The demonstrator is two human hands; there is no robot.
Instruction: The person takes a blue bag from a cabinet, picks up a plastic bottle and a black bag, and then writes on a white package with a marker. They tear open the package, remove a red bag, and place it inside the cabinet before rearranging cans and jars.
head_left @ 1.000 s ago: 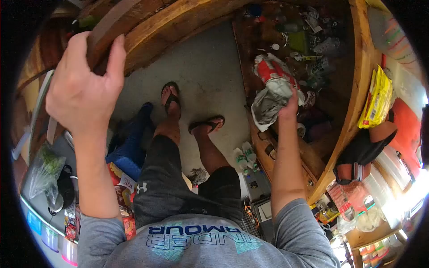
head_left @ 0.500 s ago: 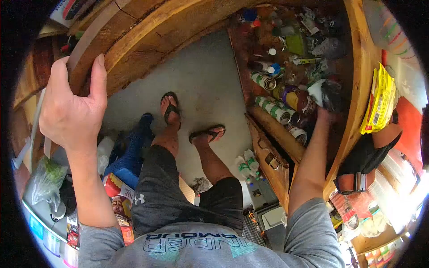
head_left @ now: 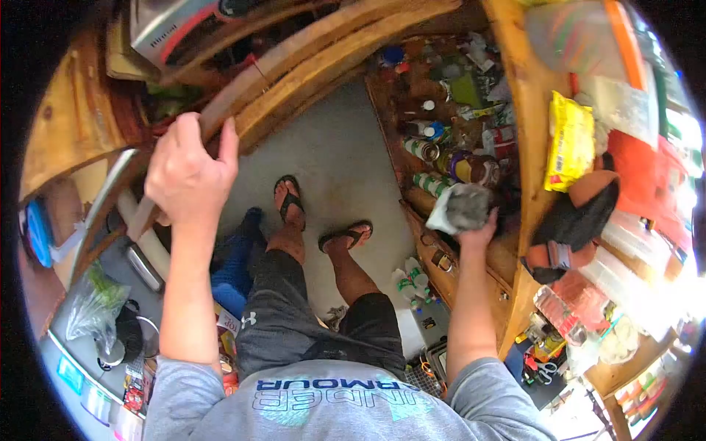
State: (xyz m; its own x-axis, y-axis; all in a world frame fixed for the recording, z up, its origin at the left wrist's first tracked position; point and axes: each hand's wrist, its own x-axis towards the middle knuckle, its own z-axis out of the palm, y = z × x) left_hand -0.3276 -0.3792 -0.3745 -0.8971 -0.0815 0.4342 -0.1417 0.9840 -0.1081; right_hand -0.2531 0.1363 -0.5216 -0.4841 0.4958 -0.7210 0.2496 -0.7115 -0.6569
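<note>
At the left, my left hand (head_left: 193, 173) grips the edge of a long wooden board (head_left: 272, 73), its thumb on one side and the fingers wrapped over the other. On the right, my right hand (head_left: 482, 229) holds a grey and white bundle (head_left: 463, 209), perhaps a bag or cloth, in front of an open wooden cabinet (head_left: 515, 110). Beside the bundle, in the cabinet, lie green and white cans (head_left: 432, 183) and a purple-labelled container (head_left: 465, 167).
A yellow packet (head_left: 570, 143) and a black and brown strapped item (head_left: 577, 228) hang at the right. Plastic bottles (head_left: 412, 283) stand on the floor beside the cabinet door (head_left: 441, 257). At the left sits a plastic bag of greens (head_left: 99, 301).
My right hand has come out of the cabinet toward the left and down, bringing the bundle with it. The view has shifted, and my left hand still grips the board.
</note>
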